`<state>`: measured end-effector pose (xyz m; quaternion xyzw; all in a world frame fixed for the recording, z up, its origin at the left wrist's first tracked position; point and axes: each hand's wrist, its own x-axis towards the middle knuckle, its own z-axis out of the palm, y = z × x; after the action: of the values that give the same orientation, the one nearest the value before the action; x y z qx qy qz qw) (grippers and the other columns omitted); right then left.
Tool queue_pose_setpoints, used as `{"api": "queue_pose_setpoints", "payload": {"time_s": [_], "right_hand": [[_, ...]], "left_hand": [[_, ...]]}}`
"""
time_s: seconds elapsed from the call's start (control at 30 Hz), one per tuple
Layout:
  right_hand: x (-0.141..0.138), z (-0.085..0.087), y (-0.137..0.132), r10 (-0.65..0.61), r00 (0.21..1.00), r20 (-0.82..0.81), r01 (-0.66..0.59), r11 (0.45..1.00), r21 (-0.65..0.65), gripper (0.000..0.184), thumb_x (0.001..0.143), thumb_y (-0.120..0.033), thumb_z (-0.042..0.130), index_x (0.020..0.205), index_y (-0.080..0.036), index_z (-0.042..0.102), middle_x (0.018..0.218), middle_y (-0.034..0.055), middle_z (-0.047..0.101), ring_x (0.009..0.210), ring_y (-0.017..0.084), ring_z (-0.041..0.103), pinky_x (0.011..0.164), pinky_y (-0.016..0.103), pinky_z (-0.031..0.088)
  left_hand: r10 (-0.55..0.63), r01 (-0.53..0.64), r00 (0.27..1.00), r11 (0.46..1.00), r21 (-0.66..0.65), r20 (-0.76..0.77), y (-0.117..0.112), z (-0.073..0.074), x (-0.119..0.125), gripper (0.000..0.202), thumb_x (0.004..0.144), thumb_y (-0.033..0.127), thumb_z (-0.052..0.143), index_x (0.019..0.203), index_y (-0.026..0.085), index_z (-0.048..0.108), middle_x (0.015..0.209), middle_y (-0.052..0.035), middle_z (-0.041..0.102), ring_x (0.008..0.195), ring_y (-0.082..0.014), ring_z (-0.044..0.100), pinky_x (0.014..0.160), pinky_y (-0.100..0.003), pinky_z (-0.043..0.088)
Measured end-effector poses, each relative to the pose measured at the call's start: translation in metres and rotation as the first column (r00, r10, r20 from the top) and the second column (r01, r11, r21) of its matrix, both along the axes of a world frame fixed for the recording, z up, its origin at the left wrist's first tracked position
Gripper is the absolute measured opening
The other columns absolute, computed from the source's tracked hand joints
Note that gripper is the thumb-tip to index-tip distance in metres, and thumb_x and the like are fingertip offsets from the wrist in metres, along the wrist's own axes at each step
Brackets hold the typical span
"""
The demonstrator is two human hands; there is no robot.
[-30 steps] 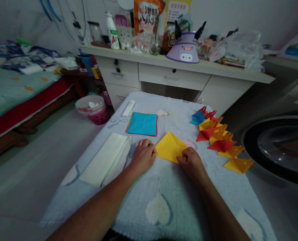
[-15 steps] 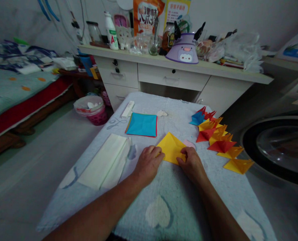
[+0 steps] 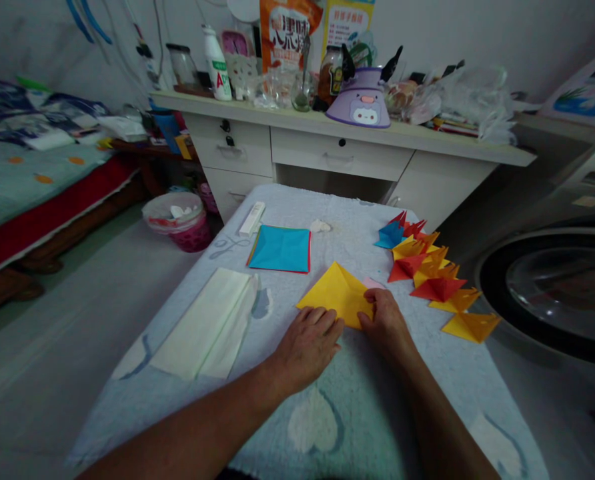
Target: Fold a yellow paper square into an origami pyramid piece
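Observation:
A folded yellow sheet of origami paper (image 3: 335, 290) lies on the cloth-covered table in front of me. My left hand (image 3: 310, 340) rests flat along its near edge, fingers stretched out over the paper. At the right corner, my right hand (image 3: 385, 320) pinches the paper between thumb and bent fingers. Beyond my left hand sits a stack of square paper (image 3: 280, 249), blue on top with red showing at its edge. To the right stand several folded paper cranes (image 3: 437, 289) in red, yellow, orange and blue, set in a row.
A pale folded cloth or paper (image 3: 205, 323) lies on the left of the table, with a narrow white box (image 3: 252, 219) farther back. A pink trash bin (image 3: 190, 233) stands on the floor. Behind is a cluttered white desk (image 3: 237, 143); a washing machine (image 3: 552, 200) is at the right.
My left hand has slid right and nearer along the yellow paper's lower edge, uncovering its left corner. My right hand keeps its grip. The whole view has shifted slightly.

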<state>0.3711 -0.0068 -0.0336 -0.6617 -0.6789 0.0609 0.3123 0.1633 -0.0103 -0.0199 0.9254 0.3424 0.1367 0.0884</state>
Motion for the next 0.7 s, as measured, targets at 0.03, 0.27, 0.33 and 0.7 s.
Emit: {"api": "queue_pose_setpoints", "payload": {"time_s": [0.03,0.27,0.33,0.7], "right_hand": [[-0.001,0.003,-0.001,0.006,1.000,0.019,-0.006,1.000,0.017,0.028,0.071,-0.015,0.055,0.099,-0.018,0.053,0.095,0.0103,0.058,0.089,0.025,0.055,0.080,0.040,0.047],[-0.030,0.021,-0.007,0.249,0.967,-0.050,-0.249,0.968,0.018,0.020,0.083,-0.009,0.044,0.095,-0.020,0.056,0.090,0.0074,0.061,0.086,0.021,0.059,0.077,0.034,0.048],[-0.035,0.018,-0.007,0.257,0.962,-0.094,-0.261,0.965,-0.030,0.024,0.084,-0.007,0.041,0.097,-0.020,0.056,0.091,0.0069,0.062,0.086,0.020,0.059,0.077,0.033,0.049],[-0.038,0.006,-0.003,0.247,0.969,0.012,-0.243,0.958,-0.150,0.025,0.078,-0.004,0.044,0.093,-0.017,0.059,0.092,0.0091,0.060,0.089,0.022,0.055,0.085,0.035,0.046]], "left_hand": [[-0.003,0.003,1.000,1.000,-0.001,-0.003,0.000,0.001,0.000,0.038,0.087,0.032,0.063,0.121,0.023,0.049,0.117,-0.0054,0.057,0.109,-0.0252,0.050,0.094,-0.043,0.041],[-0.011,0.011,1.000,1.000,-0.005,-0.020,0.000,0.003,0.000,0.039,0.088,0.032,0.061,0.123,0.020,0.049,0.115,-0.0061,0.058,0.109,-0.0250,0.050,0.094,-0.042,0.041],[-0.008,0.008,1.000,1.000,-0.002,-0.021,-0.001,0.002,0.000,0.038,0.089,0.032,0.060,0.124,0.020,0.050,0.116,-0.0064,0.059,0.109,-0.0251,0.050,0.096,-0.042,0.041],[0.018,-0.018,0.999,1.000,0.012,-0.037,-0.009,-0.004,-0.017,0.051,0.092,0.040,0.053,0.137,0.019,0.042,0.144,-0.0086,0.049,0.136,-0.0237,0.039,0.113,-0.042,0.030]]}}
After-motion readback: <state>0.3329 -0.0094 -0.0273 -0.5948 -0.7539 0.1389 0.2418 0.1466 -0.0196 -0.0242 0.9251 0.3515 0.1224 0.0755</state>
